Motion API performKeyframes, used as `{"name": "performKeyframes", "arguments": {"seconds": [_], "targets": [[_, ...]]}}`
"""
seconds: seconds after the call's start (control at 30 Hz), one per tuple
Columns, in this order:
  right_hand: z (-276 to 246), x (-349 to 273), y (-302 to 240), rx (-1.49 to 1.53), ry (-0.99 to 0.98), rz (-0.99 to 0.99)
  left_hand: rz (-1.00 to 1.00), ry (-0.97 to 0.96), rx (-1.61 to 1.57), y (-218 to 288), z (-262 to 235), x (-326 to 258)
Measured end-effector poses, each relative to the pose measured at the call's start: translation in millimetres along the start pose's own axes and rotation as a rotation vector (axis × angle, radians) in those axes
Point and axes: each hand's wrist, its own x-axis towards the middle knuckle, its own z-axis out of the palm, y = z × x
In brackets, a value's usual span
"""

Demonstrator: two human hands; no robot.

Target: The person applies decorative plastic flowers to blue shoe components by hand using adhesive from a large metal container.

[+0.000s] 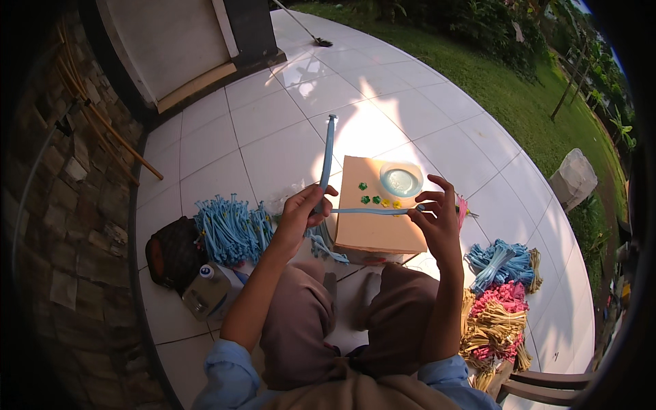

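My left hand (301,210) is closed around a light blue strap (328,154), one length of which stands up above the fist with a small dark tip. A second blue length runs level from that fist to my right hand (439,222), whose thumb and a finger pinch its end while other fingers lift away. Whether both lengths are one strap is hidden in the left fist. Just beyond is a cardboard box (376,236) bearing a clear round dish (401,180), green flower-shaped pieces (363,186) and yellow ones (391,203).
Bundled blue straps (232,229) lie at left beside a dark bag (174,253) and a plastic jug (206,290). More blue bundles (502,263), plus pink and tan ones (495,321), lie at right near a wooden chair (547,386). A broom (321,42) rests on the far tiles.
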Motion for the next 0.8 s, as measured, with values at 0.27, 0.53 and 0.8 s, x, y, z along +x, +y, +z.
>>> {"name": "performKeyframes", "arguments": {"seconds": [0.27,0.53,0.8], "targets": [[8.6,-0.2,-11.6,0.519,-0.067,-0.059,0.040,-0.342,0.286,-4.9,1.6,-8.7],[14.0,-5.3,-21.2,0.520,0.163,-0.261,-0.061,-0.415,0.357,-0.6,2.2,-10.4],[14.2,-3.3,-15.3,0.480,0.236,-0.339,-0.083,-0.483,0.280,-10.7,-1.2,-5.5]]}}
